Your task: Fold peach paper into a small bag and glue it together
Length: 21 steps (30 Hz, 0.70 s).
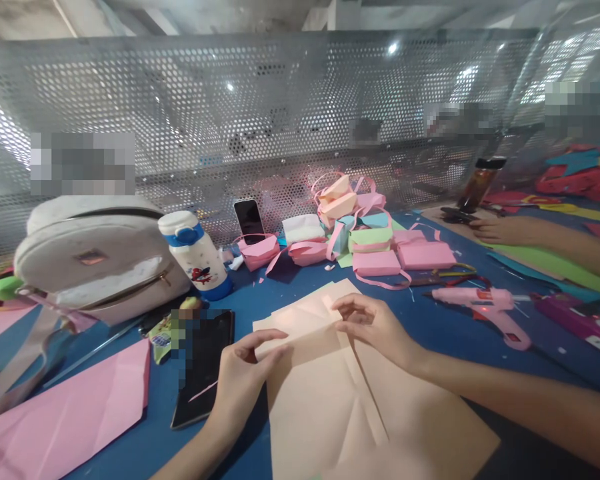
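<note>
A large peach paper sheet (330, 400) lies on the blue table (430, 333) in front of me, creased, with its far part folded over. My left hand (243, 377) pinches the folded edge at the left, thumb and fingers pressed on the paper. My right hand (373, 323) pinches the fold's top right, fingers curled on the paper. A black phone (203, 373) lies flat just left of my left hand.
A pink glue gun (485, 303) lies to the right. Pink, peach and green paper boxes (375, 250) are piled at the back by a propped phone (249, 220). A white bottle (195, 253), a white bag (95, 257) and pink paper (70, 420) are left. Another person's hand (500, 230) rests at the right.
</note>
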Motion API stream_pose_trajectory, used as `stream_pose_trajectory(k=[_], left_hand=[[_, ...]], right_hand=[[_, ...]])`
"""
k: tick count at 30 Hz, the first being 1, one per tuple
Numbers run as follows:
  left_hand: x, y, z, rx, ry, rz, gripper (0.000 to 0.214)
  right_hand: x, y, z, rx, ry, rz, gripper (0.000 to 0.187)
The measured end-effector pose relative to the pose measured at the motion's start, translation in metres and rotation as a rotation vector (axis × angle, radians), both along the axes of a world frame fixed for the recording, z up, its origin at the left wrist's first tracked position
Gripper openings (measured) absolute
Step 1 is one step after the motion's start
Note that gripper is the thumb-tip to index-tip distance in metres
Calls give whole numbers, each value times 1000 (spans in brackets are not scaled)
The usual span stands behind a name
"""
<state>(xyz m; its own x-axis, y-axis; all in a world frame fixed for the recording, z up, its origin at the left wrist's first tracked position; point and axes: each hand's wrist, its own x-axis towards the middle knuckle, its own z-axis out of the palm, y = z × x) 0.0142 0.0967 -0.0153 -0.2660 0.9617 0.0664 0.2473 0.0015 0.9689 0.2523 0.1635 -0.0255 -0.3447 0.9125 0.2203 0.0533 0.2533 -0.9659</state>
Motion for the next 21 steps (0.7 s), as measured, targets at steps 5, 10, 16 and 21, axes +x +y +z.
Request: stream_pose_trajectory(k=[5,10,16,21], left_hand=[[-2,1,-4,-6,24,-1,22],[-4,2,-8,-3,65,3,21],[-5,3,-9,5,72,5,20],[-6,3,-11,11,112,5,19]], right_hand=[[0,-1,0,-55,0,-14,19],[-1,1,-4,-35,18,-28,15],[-2,4,-4,80,-12,-22,16],[-1,5,-3,117,-48,-11,19]])
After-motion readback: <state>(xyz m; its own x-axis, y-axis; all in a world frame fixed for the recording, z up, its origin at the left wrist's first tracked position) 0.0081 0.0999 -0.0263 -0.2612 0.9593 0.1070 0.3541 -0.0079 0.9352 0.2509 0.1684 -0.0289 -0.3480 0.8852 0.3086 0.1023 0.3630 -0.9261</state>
